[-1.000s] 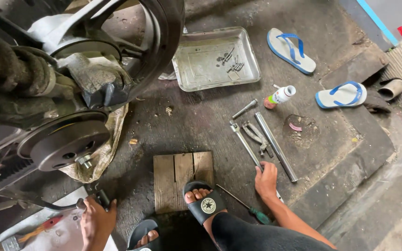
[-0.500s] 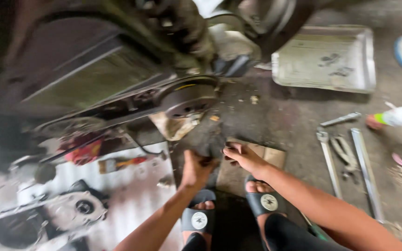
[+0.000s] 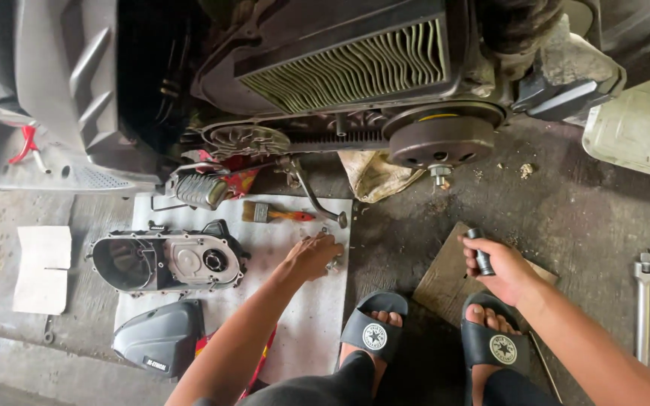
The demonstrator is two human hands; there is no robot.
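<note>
My left hand [image 3: 311, 257] rests palm down on a white sheet [image 3: 306, 338], fingers over small metal parts near its right edge. My right hand [image 3: 504, 271] is closed around a short dark socket tool [image 3: 480, 252], held above a wooden board [image 3: 445, 282]. In front of me a scooter stands with its drive side uncovered, showing a round clutch drum [image 3: 442, 140], a belt and a finned pulley [image 3: 244, 140]. The removed metal drive cover [image 3: 165, 260] lies on the sheet to the left, beside a paintbrush [image 3: 274, 214].
A black plastic cover [image 3: 161, 338] lies at the sheet's lower left. A folded white paper [image 3: 43, 268] sits on the concrete at far left. Wrenches [image 3: 645, 301] lie on the floor at right, below a metal tray [image 3: 637, 128]. My sandalled feet [image 3: 376, 331] are below.
The view has swung left from the tray and wrenches to the scooter's drive side. My right hand picked up the dark socket tool. My left hand moved onto the white sheet.
</note>
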